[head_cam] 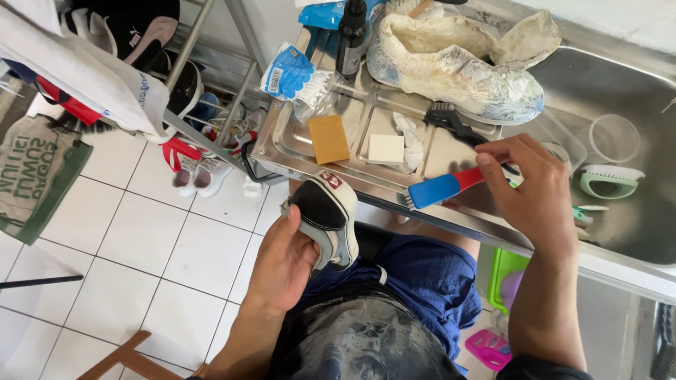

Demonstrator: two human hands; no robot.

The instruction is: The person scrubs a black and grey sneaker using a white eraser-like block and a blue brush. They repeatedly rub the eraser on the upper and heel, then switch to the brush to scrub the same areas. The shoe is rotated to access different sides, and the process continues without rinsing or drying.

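My left hand (285, 264) gripped the grey shoe (327, 218) heel-up, my right hand (535, 186) clutched the blue-and-red toothbrush (447, 186), bristles not yet on it, so scrubbing seemingly remained.

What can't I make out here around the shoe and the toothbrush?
Head view:
- Shoe: front end hidden behind left hand.
- Toothbrush: bristle end covered by right hand.
- Sink: cut off by the right edge.
- Brush in sink: too small for detail.

steel sink drainboard (282, 151) carries a tan sponge (329, 138), white eraser block (386, 148), dirty shoe covers (458, 67).
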